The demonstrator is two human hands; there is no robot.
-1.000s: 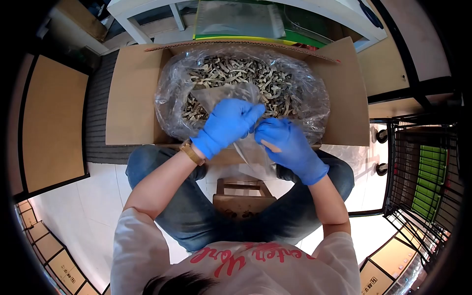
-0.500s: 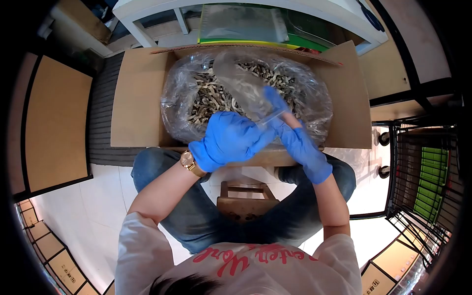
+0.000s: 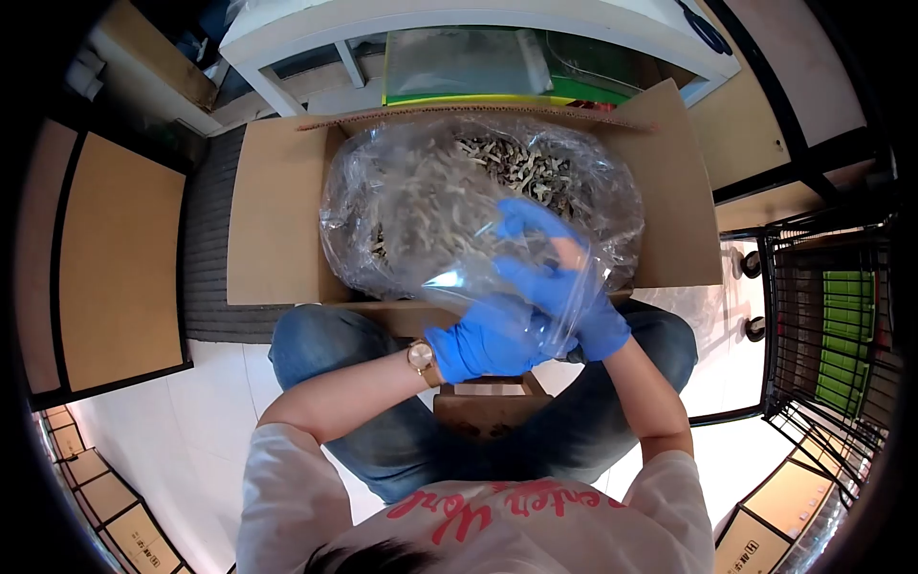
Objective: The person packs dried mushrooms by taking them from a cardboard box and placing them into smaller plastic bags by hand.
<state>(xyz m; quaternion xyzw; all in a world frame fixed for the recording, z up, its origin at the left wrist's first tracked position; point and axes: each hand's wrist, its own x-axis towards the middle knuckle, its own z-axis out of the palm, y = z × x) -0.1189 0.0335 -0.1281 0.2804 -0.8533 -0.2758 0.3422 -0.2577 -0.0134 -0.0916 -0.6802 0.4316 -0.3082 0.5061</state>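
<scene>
A clear plastic bag [image 3: 435, 215] is stretched out over the carton, its mouth toward me. My left hand [image 3: 492, 337], in a blue glove, pinches the bag near its mouth. My right hand [image 3: 564, 287], gloved in blue too, reaches into the mouth with fingers apart; one finger shows bare through the glove. Beneath the bag lie dried, shredded grey-brown strips [image 3: 531, 172], in a large clear liner [image 3: 617, 210] inside the open cardboard box [image 3: 674, 191]. Part of the strips shows only hazily through the plastic.
Behind the box stands a white table [image 3: 459, 14], with a packet of clear bags [image 3: 469, 62] on a green surface below it. A black wire cart [image 3: 827, 325] is at the right. A wooden stool [image 3: 488, 411] sits between my knees.
The clear bag has opened out from a narrow strip and spread across the box. Both hands have come nearer to me, and my right hand's fingers are now spread within the bag's mouth.
</scene>
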